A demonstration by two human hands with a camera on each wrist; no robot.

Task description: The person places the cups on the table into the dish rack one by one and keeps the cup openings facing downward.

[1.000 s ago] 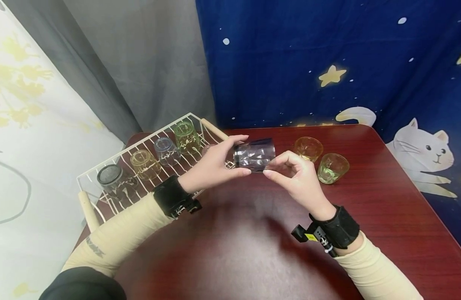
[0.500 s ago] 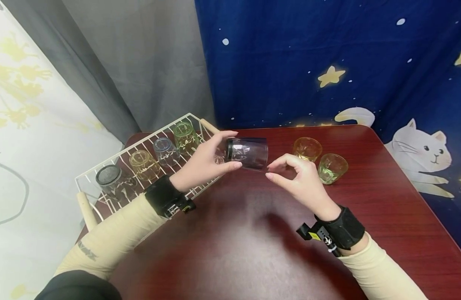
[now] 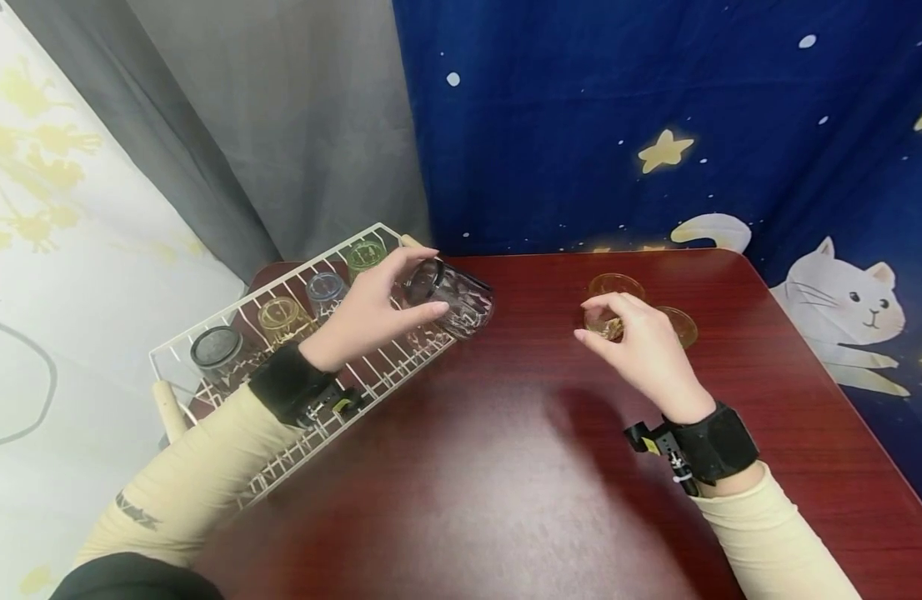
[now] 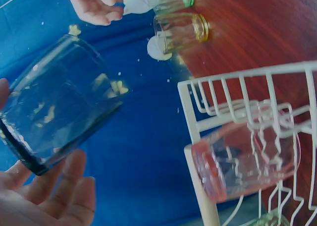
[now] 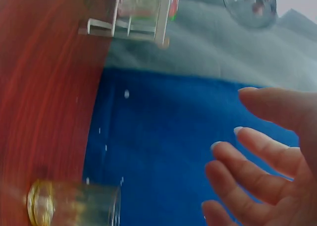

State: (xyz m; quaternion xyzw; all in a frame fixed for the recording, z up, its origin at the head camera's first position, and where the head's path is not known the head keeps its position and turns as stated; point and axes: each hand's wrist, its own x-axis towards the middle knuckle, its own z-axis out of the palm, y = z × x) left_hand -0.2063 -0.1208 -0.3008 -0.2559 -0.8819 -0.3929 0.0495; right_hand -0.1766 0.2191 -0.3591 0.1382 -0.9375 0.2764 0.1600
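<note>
left hand: grips gray glass by its base end, tilted, mouth pointing away from palm | wire rack: below left hand, with upturned glasses, pink glass among them | right hand: fingers loosely curved, holding nothing | yellow glass: just beyond right hand | green glass: also past right hand, partly hidden behind it
</note>
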